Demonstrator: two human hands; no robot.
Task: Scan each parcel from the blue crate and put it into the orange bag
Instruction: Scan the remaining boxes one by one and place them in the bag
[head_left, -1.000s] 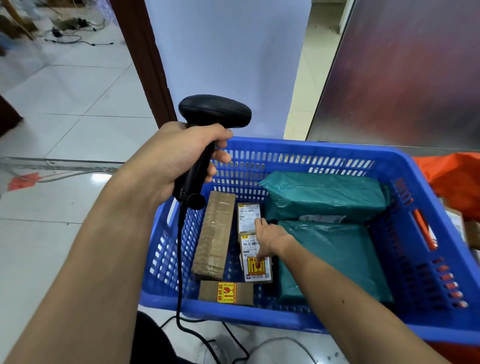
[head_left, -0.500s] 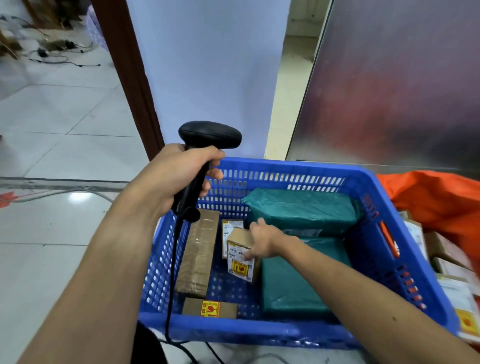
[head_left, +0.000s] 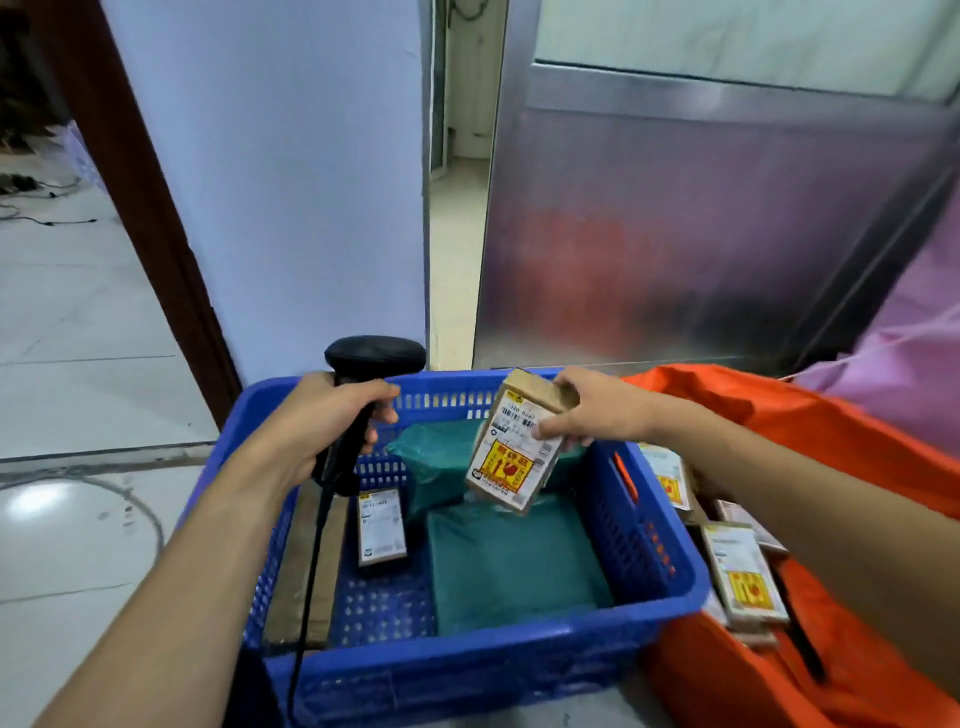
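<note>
Several parcels (head_left: 514, 561) lie inside the blue crate (head_left: 467, 670); the orange bag (head_left: 727, 675) touches its right wall. Over the crate's far half, the right hand (head_left: 597, 410) pinches a small carton (head_left: 511, 457) by its top end: judged light, stiff, fragile-labelled. The left hand (head_left: 332, 415) grips the scanner (head_left: 374, 356) alongside.

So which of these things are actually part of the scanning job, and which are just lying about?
Part of the job: scanner in the left hand; small box held by the right hand; blue crate and its green parcels; orange bag.
Just lying about: metal door; pink cloth; brown door frame.
</note>
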